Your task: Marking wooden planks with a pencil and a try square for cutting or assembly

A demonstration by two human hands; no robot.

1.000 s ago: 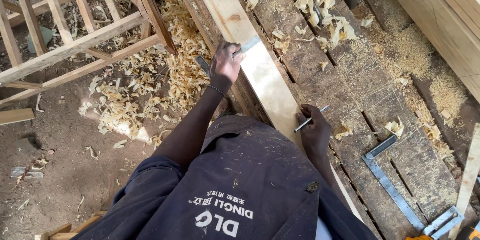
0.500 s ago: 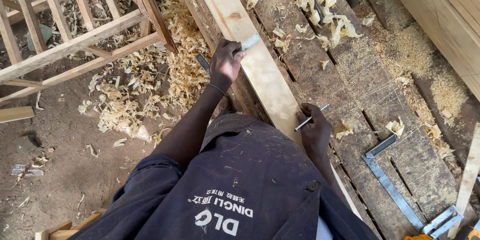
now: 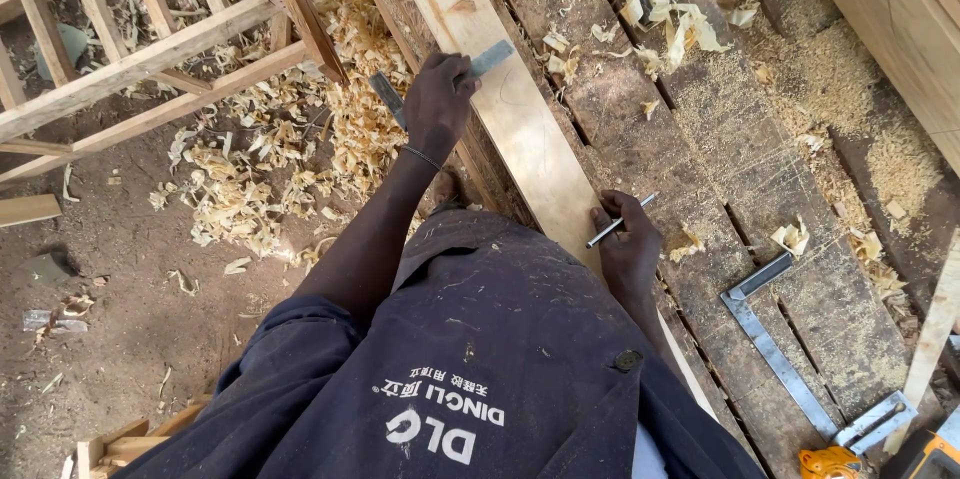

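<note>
Plank point(image 3: 520, 129), pale, smooth and long, lies along the rough table point(image 3: 700, 169) amid shavings. Left hand point(image 3: 437, 99) has its fingers clenched on a small metal square point(image 3: 480, 64) laid across it; right hand point(image 3: 628, 244) pinches a pencil point(image 3: 620, 220). Pressing the square's stock tight to the edge should give a true line

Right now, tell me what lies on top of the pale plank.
A small metal square lies across the pale plank, pinned by the left hand. The right hand, holding a pencil, rests on its near end. The hand hides the middle of the square.
</note>
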